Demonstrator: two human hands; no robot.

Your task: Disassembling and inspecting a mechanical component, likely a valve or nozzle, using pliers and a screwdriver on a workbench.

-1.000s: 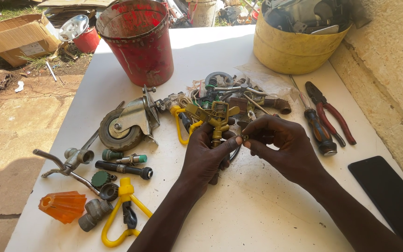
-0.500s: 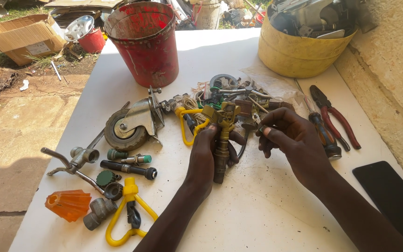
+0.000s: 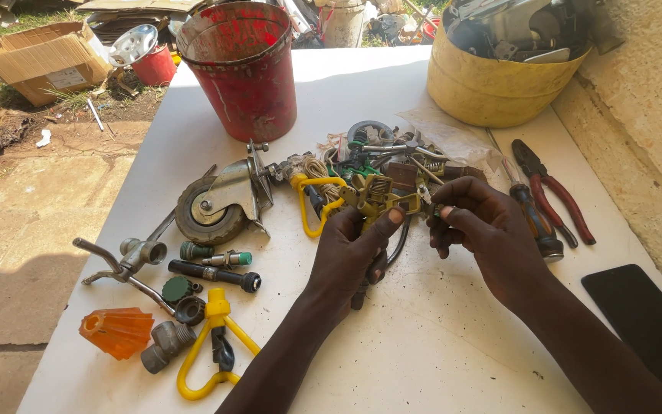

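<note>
My left hand [image 3: 350, 249] grips a brass sprinkler head [image 3: 377, 198] by its body, held upright above the white table [image 3: 392, 353], thumb pressed on its upper part. My right hand [image 3: 484, 230] is just to the right of it, fingers curled and pinching something small near the sprinkler's arm; what it pinches is too small to tell. Behind the hands lies a pile of metal parts, wire and fittings [image 3: 377, 149].
A red bucket [image 3: 243, 73] and a yellow tub of scrap [image 3: 499, 73] stand at the back. A caster wheel [image 3: 220, 203], pipe fittings [image 3: 136, 257], yellow-handled tools [image 3: 208, 349], an orange plastic cap [image 3: 116, 331] lie left; red pliers [image 3: 557, 192], a screwdriver [image 3: 534, 218], a black phone [image 3: 637, 307] lie right.
My left hand has turned the sprinkler head and lifted it upright with the thumb now on top. My right hand stays close beside it, fingers shifted slightly.
</note>
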